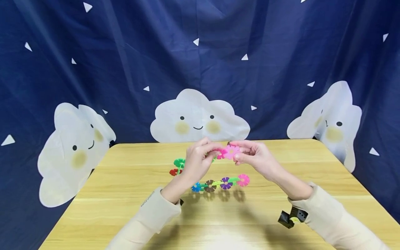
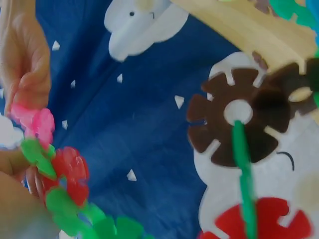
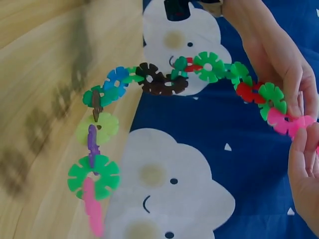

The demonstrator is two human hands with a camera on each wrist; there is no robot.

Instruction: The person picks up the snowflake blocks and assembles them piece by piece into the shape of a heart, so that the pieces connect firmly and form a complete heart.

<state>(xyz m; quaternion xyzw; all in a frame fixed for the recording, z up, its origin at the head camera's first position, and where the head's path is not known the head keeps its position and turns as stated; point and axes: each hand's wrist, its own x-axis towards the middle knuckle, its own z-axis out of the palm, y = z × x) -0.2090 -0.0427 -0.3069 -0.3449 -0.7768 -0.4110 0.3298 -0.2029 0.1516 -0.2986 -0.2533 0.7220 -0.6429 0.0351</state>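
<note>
A chain of slotted plastic snowflake discs hangs in a loop between my hands and above the table. My left hand (image 1: 196,159) pinches the chain near its upper end, by a deep pink disc (image 1: 221,154). Thumb and fingers of my right hand (image 1: 262,160) pinch a light pink disc (image 1: 231,151), which meets the deep pink one; whether their slots interlock I cannot tell. Green (image 3: 209,67), red (image 3: 245,92), blue (image 3: 117,79) and brown (image 1: 210,186) discs follow along the chain. A purple disc (image 1: 226,183) and a pink disc (image 1: 243,180) are at its loose end.
The wooden table (image 1: 125,215) lies below, with the chain's shadows on it. A dark blue curtain (image 1: 131,52) with white clouds hangs behind and at both sides. A black device (image 1: 292,217) is strapped at the right cuff.
</note>
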